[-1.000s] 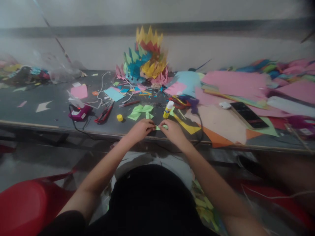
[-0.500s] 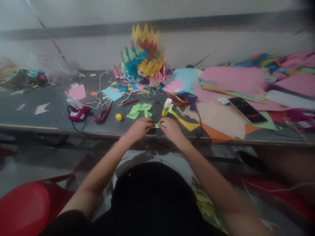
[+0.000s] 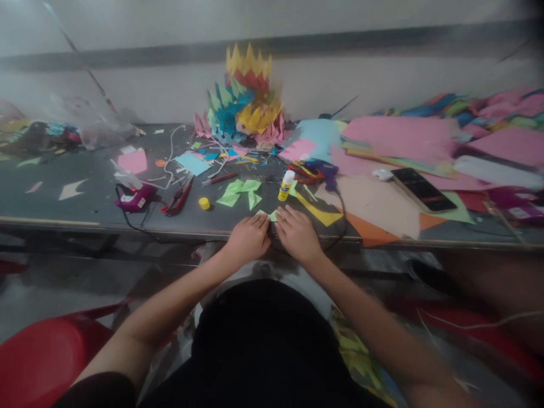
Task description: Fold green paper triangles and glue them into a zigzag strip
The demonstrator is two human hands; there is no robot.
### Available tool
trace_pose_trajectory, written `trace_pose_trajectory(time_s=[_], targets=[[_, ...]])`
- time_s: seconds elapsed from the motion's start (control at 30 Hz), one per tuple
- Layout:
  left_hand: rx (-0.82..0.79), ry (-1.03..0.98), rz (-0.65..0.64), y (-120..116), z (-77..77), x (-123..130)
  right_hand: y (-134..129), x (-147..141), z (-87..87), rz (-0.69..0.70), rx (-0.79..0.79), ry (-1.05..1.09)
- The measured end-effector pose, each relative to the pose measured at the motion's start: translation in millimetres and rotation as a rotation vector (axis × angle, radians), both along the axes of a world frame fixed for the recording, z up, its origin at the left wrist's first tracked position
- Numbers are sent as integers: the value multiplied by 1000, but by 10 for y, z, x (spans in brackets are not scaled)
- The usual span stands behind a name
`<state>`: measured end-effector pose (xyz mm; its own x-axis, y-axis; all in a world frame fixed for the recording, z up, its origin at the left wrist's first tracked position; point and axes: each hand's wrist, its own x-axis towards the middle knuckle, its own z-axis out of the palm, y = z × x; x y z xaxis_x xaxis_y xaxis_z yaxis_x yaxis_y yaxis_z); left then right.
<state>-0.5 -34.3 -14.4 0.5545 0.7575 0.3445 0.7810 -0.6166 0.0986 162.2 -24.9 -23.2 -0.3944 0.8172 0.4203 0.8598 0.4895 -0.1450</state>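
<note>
A small green paper piece (image 3: 273,216) lies flat near the table's front edge, partly covered by fingertips. My left hand (image 3: 250,235) rests on its left part, fingers stretched out and palm down. From the right, my right hand (image 3: 297,231) lies over its other side, fingers also extended. Just beyond my hands are folded green paper pieces (image 3: 240,192). An uncapped glue stick (image 3: 286,186) stands upright behind my right hand, and its yellow cap (image 3: 204,203) sits to the left.
Red-handled pliers (image 3: 177,195) and a purple device (image 3: 135,197) are at left. A colourful paper figure (image 3: 246,107) stands at the back. To the right are a yellow strip (image 3: 318,209), a glue gun (image 3: 327,170), a phone (image 3: 424,190) and paper sheets (image 3: 374,204).
Both hands have gone from pinching the small green paper to lying flatter over it, slightly nearer my body. The view has shifted a little.
</note>
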Motion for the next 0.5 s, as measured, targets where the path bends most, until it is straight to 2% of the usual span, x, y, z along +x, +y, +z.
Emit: trace_pose_trajectory(time_s=[0.2,0.5], targets=[[-17,-61,18,-28,-32,18,-43,84,-150,-9,-6,-20],[-13,-33,23,-62,-165,93,-72,66,-138,-5,-14,-60]])
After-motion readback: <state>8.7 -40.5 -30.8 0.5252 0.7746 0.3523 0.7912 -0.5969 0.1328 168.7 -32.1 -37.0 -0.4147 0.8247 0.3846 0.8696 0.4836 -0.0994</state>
